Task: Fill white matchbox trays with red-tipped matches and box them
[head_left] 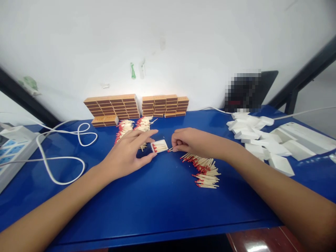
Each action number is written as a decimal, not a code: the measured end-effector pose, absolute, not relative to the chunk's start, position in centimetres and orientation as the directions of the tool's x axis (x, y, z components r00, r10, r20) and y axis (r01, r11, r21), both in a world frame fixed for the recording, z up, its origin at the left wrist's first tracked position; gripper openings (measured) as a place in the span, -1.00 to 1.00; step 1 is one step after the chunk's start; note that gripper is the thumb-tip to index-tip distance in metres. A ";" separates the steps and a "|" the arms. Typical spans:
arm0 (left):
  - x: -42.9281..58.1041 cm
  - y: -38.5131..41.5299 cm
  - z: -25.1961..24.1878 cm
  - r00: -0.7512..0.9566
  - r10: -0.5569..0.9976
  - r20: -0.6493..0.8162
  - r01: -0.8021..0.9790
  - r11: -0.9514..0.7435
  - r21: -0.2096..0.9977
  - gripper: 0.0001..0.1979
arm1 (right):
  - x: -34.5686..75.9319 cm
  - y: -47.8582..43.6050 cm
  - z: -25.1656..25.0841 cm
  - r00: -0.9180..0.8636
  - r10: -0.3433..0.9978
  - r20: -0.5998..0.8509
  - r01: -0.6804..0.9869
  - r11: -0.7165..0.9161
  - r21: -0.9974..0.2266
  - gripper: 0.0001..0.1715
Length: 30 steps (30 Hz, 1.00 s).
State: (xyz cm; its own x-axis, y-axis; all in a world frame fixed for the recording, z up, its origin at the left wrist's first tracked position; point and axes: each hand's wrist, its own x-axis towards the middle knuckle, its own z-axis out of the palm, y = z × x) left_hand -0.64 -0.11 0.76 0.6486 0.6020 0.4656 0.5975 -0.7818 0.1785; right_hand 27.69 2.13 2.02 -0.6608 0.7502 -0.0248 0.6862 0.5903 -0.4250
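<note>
A small white matchbox tray (160, 146) lies on the blue table with several red-tipped matches inside. My left hand (132, 150) is beside the tray's left end, thumb and fingers spread apart; whether the thumb touches the tray I cannot tell. Just right of the tray, my right hand (183, 140) pinches a match (170, 149), its red head pointing left toward the tray. Below my right hand spreads a loose pile of matches (206, 171). More matches (124, 127) lie in two rows behind my left hand, partly hidden by it.
Stacked matchboxes (112, 106) and a second stack (165, 105) stand against the wall. White tray pieces (258, 131) are heaped at the right, near a dark panel (267, 87). A white cable (81, 162) loops at the left beside a power strip (18, 157).
</note>
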 end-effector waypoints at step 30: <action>-0.6 -0.5 0.8 0.654 0.600 0.461 0.576 -0.790 0.210 -0.37 | 24.7 0.2 1.5 -0.552 0.804 0.219 0.674 0.585 -0.451 -0.92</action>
State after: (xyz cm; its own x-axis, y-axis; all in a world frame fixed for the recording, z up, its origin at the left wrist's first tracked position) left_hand -0.57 -0.50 0.75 0.6539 0.5996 0.4614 0.5764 -0.7898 0.2096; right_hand 24.67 0.22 1.50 -0.5520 0.8045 0.2193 0.6736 0.5853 -0.4514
